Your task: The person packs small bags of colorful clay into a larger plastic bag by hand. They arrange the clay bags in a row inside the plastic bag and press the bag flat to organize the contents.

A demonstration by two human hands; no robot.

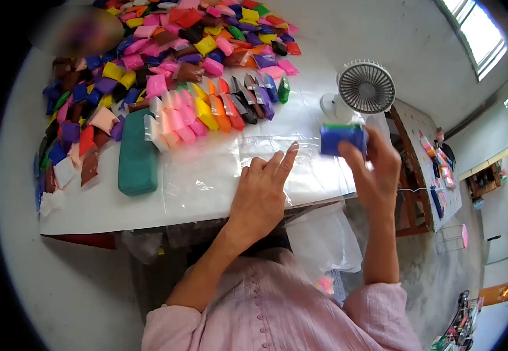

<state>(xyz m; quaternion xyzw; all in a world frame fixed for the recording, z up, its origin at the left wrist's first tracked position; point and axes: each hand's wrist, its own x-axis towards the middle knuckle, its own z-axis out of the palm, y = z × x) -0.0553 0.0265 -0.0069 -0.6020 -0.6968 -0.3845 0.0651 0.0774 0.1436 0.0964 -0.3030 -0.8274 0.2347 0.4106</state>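
Observation:
Blurred a little by motion, a blue packet (340, 140) with a green strip along its top edge is gripped between the thumb and fingers of my right hand (377, 167), raised over the table's right part. My left hand (263, 190) holds nothing; its index finger is stretched out and the others are partly bent. Beneath that hand, a clear plastic bag (254, 146) lies flat on the white table (201, 202). Small colored packets (207, 111) stand in neat rows just beyond it, from pale peach and pink through yellow, orange and red to dark ones.
A large heap of mixed colored packets (166, 41) covers the back left of the table. The long green block (137, 153) lies left of the rows. At the back right stands a white fan (366, 88). A plastic bag (324, 237) hangs below the front edge.

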